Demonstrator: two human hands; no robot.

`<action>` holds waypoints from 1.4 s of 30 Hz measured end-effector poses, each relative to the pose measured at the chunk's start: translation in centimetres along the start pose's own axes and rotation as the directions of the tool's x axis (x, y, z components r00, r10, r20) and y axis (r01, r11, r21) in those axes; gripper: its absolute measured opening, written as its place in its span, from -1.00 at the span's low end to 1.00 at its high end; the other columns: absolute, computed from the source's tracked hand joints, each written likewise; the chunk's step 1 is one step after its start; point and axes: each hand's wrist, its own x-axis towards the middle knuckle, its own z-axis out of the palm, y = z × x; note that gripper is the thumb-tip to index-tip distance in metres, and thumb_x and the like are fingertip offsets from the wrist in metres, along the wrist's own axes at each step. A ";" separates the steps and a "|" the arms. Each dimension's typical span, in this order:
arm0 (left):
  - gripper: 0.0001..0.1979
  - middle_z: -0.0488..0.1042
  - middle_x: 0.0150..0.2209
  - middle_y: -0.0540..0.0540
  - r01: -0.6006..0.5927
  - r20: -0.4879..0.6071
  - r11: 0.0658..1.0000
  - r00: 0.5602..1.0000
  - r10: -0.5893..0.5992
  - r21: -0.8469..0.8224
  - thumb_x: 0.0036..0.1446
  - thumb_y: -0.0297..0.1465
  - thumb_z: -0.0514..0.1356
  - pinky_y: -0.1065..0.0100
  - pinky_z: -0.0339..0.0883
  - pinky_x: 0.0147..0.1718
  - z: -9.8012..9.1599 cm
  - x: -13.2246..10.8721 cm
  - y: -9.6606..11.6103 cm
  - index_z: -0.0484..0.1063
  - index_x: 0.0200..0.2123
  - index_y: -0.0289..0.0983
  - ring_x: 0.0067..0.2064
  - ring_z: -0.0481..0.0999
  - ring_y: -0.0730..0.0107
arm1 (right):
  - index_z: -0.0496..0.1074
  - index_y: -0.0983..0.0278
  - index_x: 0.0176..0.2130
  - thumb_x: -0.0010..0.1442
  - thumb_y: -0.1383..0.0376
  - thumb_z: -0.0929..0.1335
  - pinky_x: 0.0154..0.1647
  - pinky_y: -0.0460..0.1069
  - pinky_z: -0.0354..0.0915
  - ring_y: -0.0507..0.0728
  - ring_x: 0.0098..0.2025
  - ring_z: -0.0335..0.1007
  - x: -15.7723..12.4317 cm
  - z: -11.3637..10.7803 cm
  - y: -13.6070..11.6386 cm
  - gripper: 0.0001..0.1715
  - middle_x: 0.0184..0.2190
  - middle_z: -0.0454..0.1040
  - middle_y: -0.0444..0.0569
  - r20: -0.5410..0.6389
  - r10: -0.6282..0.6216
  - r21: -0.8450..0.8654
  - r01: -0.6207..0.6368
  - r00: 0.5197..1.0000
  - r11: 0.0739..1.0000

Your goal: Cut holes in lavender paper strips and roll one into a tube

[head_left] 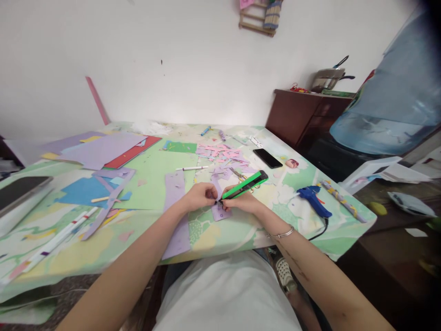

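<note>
My right hand [241,201] is closed round a green utility knife [245,185] with a black end, held at a slant with its lower end pointing toward my left fingers. My left hand [201,196] is pinched just to the left of that tip. A small dark bit shows at its fingertips, too small to name. Beneath both hands lies a small purple paper piece [221,213] with faint marks. A longer purple paper strip [177,230] runs under my left wrist. Gold-handled scissors [238,174] rest behind the knife, partly covered by it.
Pink paper scraps [220,152] are heaped farther back. A black phone [268,158], a blue glue gun [315,200] with a cord and a wrapped stick [342,201] lie at right. At left are stacked paper sheets [103,149], markers [60,239] and another phone [24,191].
</note>
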 end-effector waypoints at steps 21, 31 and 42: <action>-0.84 0.44 -0.49 0.00 -0.021 0.155 1.000 0.988 0.020 0.005 -0.20 -0.45 0.24 0.42 0.24 -0.45 -0.7 0.5 -1.2 0.46 -0.42 -0.30 -0.45 0.36 0.46 | 0.47 0.34 -0.40 -0.07 0.40 0.34 -0.42 -0.10 0.30 0.02 -0.47 0.39 0.0 -0.5 -0.1 -0.86 -0.55 0.46 -0.15 0.044 -0.023 -0.189 0.031 0.999 0.982; -0.84 0.43 -0.50 0.02 -0.021 0.158 1.000 0.987 0.020 0.006 -0.20 -0.44 0.24 0.42 0.23 -0.45 -0.7 0.4 -0.8 0.46 -0.42 -0.29 -0.46 0.36 0.46 | 0.46 0.33 -0.41 -0.05 0.39 0.34 -0.44 -0.11 0.27 0.01 -0.48 0.35 0.0 -0.5 0.0 -0.89 -0.56 0.44 -0.16 0.082 -0.066 -0.235 0.083 0.994 0.968; -0.85 0.44 -0.50 0.01 -0.041 0.173 0.999 0.984 0.039 0.007 -0.20 -0.42 0.26 0.42 0.23 -0.44 -0.8 0.5 -0.8 0.47 -0.44 -0.29 -0.45 0.37 0.46 | 0.45 0.33 -0.40 -0.09 0.43 0.34 -0.49 -0.14 0.26 0.00 -0.51 0.33 0.1 -0.3 0.2 -0.85 -0.56 0.43 -0.16 0.085 -0.085 -0.203 0.101 0.993 0.974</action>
